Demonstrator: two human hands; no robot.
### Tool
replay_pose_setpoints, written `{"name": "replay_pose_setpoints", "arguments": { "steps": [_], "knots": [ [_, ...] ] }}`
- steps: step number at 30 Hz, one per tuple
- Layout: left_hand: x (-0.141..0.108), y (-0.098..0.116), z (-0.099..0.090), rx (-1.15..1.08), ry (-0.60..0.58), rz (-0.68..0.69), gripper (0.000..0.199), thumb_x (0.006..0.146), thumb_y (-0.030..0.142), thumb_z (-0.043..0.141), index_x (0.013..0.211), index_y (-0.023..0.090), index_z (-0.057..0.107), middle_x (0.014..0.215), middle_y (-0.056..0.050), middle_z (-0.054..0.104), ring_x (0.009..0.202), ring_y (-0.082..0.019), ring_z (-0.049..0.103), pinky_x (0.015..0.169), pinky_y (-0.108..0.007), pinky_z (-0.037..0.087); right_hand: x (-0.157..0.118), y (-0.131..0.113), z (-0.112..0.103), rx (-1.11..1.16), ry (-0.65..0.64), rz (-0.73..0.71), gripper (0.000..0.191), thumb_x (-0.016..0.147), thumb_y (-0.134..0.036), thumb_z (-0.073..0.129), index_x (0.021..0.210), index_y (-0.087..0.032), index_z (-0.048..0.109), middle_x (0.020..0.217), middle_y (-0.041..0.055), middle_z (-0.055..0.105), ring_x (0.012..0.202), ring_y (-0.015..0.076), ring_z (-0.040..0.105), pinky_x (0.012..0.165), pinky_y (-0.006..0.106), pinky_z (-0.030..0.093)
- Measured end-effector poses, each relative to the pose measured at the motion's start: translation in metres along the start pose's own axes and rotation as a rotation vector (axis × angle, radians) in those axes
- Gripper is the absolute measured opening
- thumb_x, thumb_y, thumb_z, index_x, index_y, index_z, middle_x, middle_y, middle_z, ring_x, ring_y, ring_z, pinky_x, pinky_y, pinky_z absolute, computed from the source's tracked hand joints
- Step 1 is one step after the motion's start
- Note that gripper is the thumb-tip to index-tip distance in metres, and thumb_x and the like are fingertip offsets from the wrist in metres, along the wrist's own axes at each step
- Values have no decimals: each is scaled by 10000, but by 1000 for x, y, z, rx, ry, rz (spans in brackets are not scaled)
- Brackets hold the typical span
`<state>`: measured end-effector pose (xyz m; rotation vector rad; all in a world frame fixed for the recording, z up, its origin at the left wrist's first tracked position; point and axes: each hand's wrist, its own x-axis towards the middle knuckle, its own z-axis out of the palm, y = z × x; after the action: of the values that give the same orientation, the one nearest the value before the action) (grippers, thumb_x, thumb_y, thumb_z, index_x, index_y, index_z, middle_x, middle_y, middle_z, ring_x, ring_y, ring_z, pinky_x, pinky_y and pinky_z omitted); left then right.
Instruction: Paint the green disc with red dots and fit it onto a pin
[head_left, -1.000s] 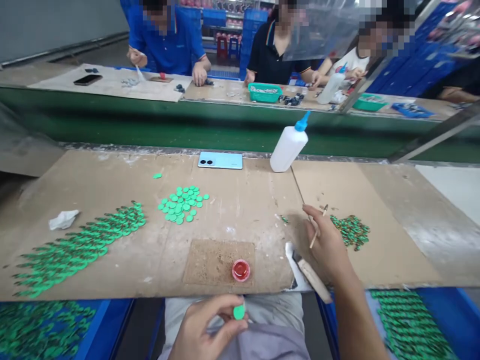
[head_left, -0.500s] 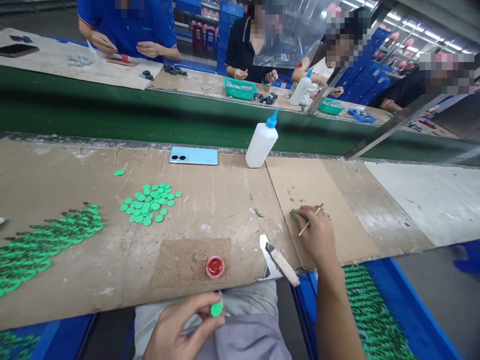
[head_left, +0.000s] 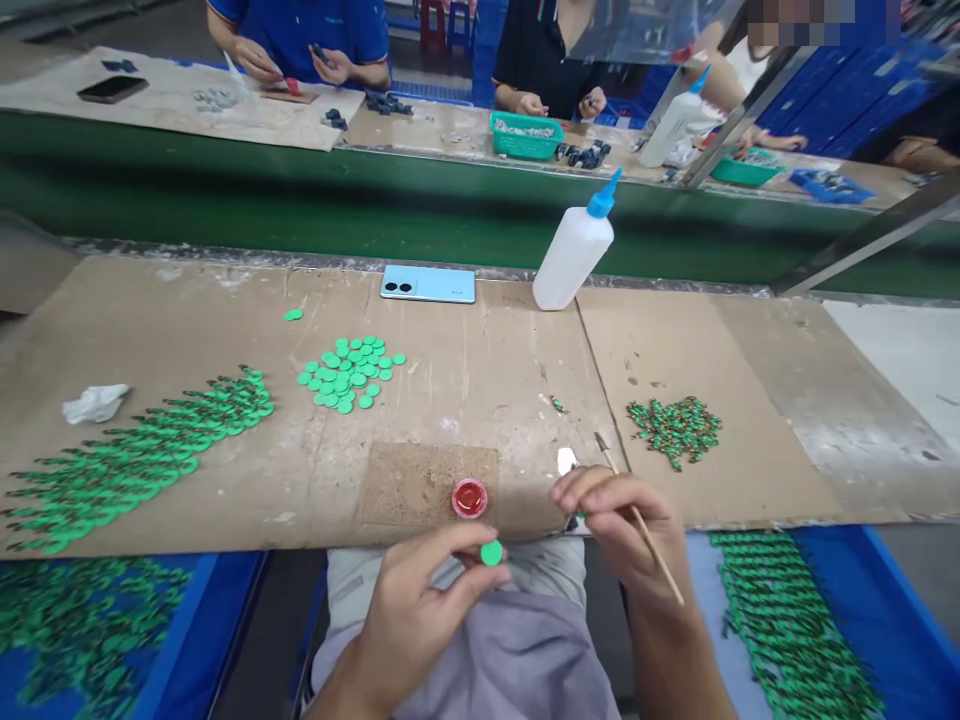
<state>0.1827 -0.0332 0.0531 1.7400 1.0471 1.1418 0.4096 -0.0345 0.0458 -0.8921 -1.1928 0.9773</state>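
Observation:
My left hand pinches a green disc above my lap, just below a small cup of red liquid. Across from it, my right hand holds a thin wooden brush against the palm, its dark tip pointing up and away. A tiny green piece shows at the right fingertips. Beyond that hand lies a pile of small green and brown pieces. Loose green discs are heaped left of centre, and rows of discs with dark parts on them stretch to the left.
Near the far edge are a light blue phone and a white bottle with a blue tip. Crumpled tissue lies at left. Blue trays with green pieces flank my lap. People's hands work across the green divider.
My right hand has come back from the pile toward my left hand, with the brush and a tiny piece. My left hand has risen slightly, still pinching the disc. The view has shifted.

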Motion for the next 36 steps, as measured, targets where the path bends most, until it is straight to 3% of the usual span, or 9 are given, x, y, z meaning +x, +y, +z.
{"name": "replay_pose_setpoints", "arguments": {
  "steps": [5,10,19,27,36],
  "knots": [
    [4,6,1,-1,-15,58,206,915,389,785,955,187,771,752,-9,813,628,-141,770,647,-193,638,-3,-3,22,26,-148,-13,76,936,-356,812,953,-282,808,809,35,726,710,169,671,604,272,555],
    [1,6,0,-7,-7,70,237,918,403,775,987,177,781,770,-21,818,638,-136,769,647,-185,629,-12,-1,30,-47,-176,54,144,936,-262,807,1074,-279,769,873,37,729,773,183,682,641,278,570],
    [-1,1,-1,-29,-17,74,204,883,339,823,994,172,786,795,-18,828,646,-130,769,662,-181,628,-16,-2,35,-186,-198,-44,165,945,-170,770,1068,-277,747,888,32,741,803,203,715,688,324,607],
    [0,1,-4,-43,-53,89,155,882,294,828,972,174,787,822,-32,840,679,-149,789,697,-211,651,-14,-8,36,-196,-272,-42,249,941,-114,752,1117,-291,747,911,24,751,824,200,720,697,322,610],
    [-1,-12,-7,-48,-95,267,113,880,190,825,875,180,713,729,14,808,588,-112,750,628,-174,589,-3,-10,38,-39,-319,104,27,961,-265,776,979,-259,794,822,33,755,737,186,700,651,312,589]
  ]
}}
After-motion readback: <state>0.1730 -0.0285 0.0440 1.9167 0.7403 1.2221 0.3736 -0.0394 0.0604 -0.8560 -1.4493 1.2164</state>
